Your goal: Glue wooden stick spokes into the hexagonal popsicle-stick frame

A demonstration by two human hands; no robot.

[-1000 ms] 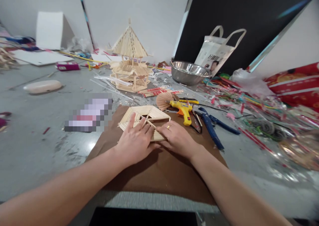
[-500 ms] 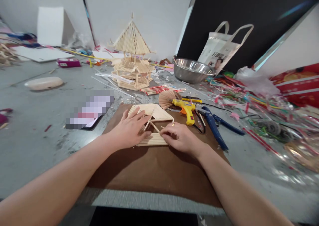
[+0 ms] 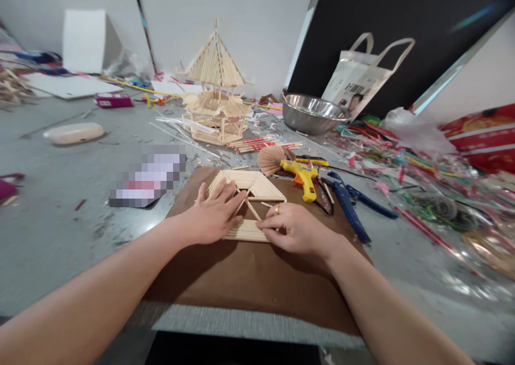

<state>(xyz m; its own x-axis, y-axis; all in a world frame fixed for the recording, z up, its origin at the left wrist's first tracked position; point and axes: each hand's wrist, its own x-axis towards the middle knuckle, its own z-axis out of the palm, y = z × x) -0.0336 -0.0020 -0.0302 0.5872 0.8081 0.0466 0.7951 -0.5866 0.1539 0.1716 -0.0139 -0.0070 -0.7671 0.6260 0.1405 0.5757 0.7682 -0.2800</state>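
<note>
A hexagonal frame of pale wooden sticks [image 3: 265, 187] lies on a brown sheet [image 3: 257, 279], with rows of sticks round an open middle. Thin sticks cross that middle as spokes. My left hand [image 3: 212, 213] rests flat over the frame's left side, fingers spread, its index fingertip by the point where the spokes meet. At the lower right, the thumb and fingers of my right hand [image 3: 296, 228] pinch the outer end of a wooden stick [image 3: 252, 209]. The pinched tip is hidden by the fingers. Another short stick end pokes out beside the right hand's knuckles.
Behind the frame stands a stick pagoda [image 3: 215, 96]. A yellow glue gun [image 3: 306, 180] and blue-handled pliers [image 3: 349, 206] lie to the right. At the left are a phone [image 3: 148, 180] and a white oblong case [image 3: 74, 133]. A metal bowl [image 3: 314, 115] and plastic scraps sit farther back right.
The stick frame and both hands have shifted slightly toward me. My left hand stays flat on it, and my right hand keeps its pinch at the lower right.
</note>
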